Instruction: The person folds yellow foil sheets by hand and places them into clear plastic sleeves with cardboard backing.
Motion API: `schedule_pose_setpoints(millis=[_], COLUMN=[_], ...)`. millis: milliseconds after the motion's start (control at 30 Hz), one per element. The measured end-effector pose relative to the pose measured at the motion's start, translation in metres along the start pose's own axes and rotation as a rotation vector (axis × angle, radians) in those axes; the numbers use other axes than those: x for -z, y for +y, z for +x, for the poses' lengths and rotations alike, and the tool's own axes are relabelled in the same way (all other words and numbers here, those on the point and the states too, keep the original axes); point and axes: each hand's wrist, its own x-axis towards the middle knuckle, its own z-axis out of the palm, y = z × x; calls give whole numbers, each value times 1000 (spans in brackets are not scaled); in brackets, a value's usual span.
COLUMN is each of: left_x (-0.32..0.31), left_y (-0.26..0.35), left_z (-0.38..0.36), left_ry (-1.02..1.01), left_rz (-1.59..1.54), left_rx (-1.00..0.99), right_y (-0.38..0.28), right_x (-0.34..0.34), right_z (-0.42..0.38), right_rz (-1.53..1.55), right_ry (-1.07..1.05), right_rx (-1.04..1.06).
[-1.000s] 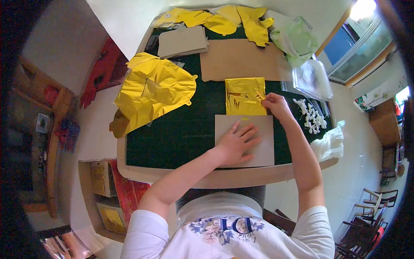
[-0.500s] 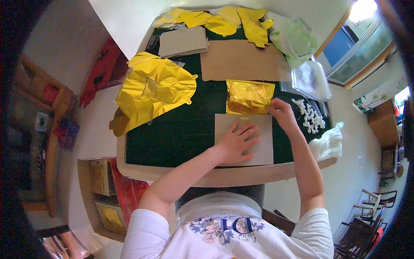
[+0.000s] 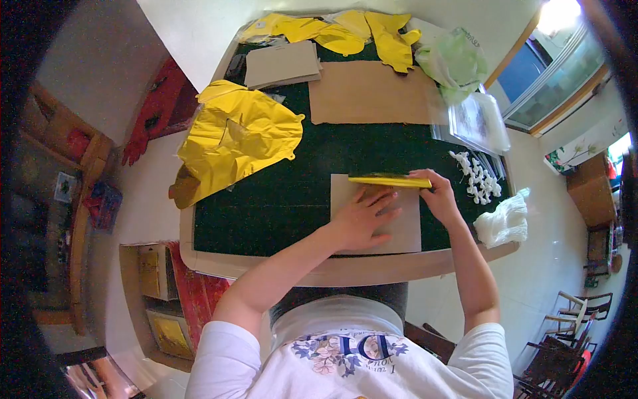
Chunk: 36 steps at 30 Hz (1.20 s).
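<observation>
A grey cardboard sheet lies on the dark green table cover near the front edge. My left hand rests flat on it with its fingers spread. My right hand pinches the right end of a folded gold foil balloon. The balloon packet is tilted up, showing mostly its narrow edge, over the far end of the cardboard. Its left part is just beyond the fingertips of my left hand. Further left, a large unfolded yellow foil balloon is spread out.
Stacked grey cards and a brown board lie further back. More yellow foil is along the far edge. On the right are a green plastic bag, clear sleeves, small white pieces and a white bundle.
My right hand has drawn the folded foil balloon toward me and tipped it from flat to edge-on over the cardboard. My left hand has stayed on the cardboard.
</observation>
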Motion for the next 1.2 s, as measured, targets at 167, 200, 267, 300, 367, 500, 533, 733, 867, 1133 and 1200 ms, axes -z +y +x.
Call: schedule_pose_setpoints(millis=[167, 200, 267, 300, 367, 500, 533, 733, 867, 1133, 1200], left_x=[1, -4, -15, -18, -25, -30, -32, -15, 10, 59, 40], left_y=[1, 0, -2, -2, -6, -8, -8, -8, -18, -31, -26], left_z=[0, -2, -3, -3, -1, -1, -1, -2, -31, 0, 19], left_ry=[-140, -125, 20, 92, 64, 76, 67, 50, -48, 430, 372], left_rz=[-156, -161, -108, -81, -115, -156, -191, -256, -205, -257, -11], left_rx=[88, 85, 68, 60, 53, 45, 44, 33, 130, 363, 230], right_y=[5, 6, 9, 12, 17, 21, 21, 18, 19, 17, 17], right_x=[-1, -2, -3, -3, -3, -1, -1, 3, 3, 1, 2], right_z=[-6, -8, -9, -10, -12, -13, -13, -14, -15, -16, -14], right_rz=[-56, -71, -110, -133, -184, -278, -297, -368, -383, -368, -371], right_ry=[-38, -34, -36, -43, -62, -103, -111, -158, -153, -131, -135], right_rx=[153, 151, 164, 178, 222, 321, 340, 399, 417, 429, 429])
